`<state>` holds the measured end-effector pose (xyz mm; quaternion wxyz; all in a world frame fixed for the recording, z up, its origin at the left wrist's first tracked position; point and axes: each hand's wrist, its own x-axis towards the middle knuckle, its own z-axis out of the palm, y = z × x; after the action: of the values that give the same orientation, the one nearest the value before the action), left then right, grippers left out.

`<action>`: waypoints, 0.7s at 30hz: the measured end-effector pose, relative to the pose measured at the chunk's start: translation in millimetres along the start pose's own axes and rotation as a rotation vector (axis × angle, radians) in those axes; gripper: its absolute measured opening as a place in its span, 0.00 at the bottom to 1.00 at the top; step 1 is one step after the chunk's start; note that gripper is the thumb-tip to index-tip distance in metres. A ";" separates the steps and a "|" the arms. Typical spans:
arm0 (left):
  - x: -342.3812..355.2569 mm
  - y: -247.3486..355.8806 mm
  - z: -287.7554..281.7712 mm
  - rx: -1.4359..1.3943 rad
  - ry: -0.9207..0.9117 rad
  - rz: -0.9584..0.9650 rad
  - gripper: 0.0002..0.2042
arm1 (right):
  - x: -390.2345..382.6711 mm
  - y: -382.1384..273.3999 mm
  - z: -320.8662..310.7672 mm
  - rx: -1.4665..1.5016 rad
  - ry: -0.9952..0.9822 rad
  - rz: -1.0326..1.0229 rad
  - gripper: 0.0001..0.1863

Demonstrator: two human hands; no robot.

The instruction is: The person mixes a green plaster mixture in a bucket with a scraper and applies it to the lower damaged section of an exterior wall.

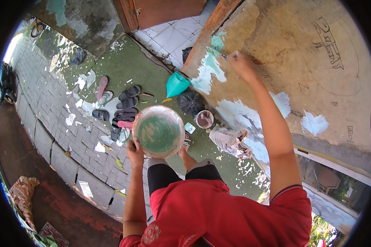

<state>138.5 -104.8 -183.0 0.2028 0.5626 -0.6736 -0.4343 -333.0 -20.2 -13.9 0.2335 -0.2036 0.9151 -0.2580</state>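
The left hand (135, 154) grips the bowl (160, 108), green paste (158, 132) inside it; well apart, beyond the bowl and to its right, the right hand (240, 65) clasps a scraper (224, 57) at the wall (276, 53).

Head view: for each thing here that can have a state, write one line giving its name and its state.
Left hand: closed on the basin's rim
Basin: open, smeared with green paste inside
Right hand: closed on the scraper
Scraper: held at the wall
Wall: partly coated, patchy
Door: open
Black bag: bulging
Black sandals: unworn
Sack: crumpled
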 end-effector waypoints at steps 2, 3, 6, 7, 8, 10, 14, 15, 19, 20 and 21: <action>0.1 3.4 1.6 -0.009 -0.015 -0.008 0.18 | -8.5 3.2 3.5 0.023 -0.006 0.067 0.17; 0.3 4.8 2.5 -0.006 -0.024 -0.009 0.18 | -7.5 11.9 7.6 0.010 0.014 0.068 0.17; -0.5 3.6 -0.2 0.020 -0.028 -0.003 0.18 | -14.6 27.4 22.9 0.030 0.140 -0.034 0.17; -0.2 1.8 0.3 0.029 -0.025 0.006 0.19 | -18.9 28.7 25.9 0.043 0.197 -0.084 0.17; 0.3 0.5 0.9 0.038 -0.023 0.015 0.19 | -21.3 28.2 29.2 0.057 0.206 -0.083 0.17; -0.6 2.5 3.9 0.016 -0.027 0.000 0.19 | -25.4 27.5 33.7 0.086 0.227 -0.077 0.17; 0.8 7.7 7.5 0.047 -0.029 0.013 0.20 | -12.4 28.8 33.0 0.121 0.229 0.009 0.17; 1.1 8.9 6.9 0.050 -0.030 0.015 0.20 | -19.7 26.0 35.5 0.097 0.249 -0.008 0.17; -0.5 27.2 7.1 -0.003 -0.059 -0.032 0.19 | -27.9 33.2 46.4 0.173 0.267 -0.035 0.17; -0.5 29.6 7.7 -0.032 -0.072 -0.059 0.19 | -27.0 33.1 45.7 0.168 0.293 -0.027 0.16; 0.2 28.1 8.5 -0.029 -0.076 -0.043 0.19 | -25.5 32.3 44.7 0.163 0.319 -0.017 0.16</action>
<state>115.7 -102.3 -164.8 0.1756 0.5569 -0.6625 -0.4692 -296.7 0.8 -57.8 0.0988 -0.1484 0.9148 -0.3624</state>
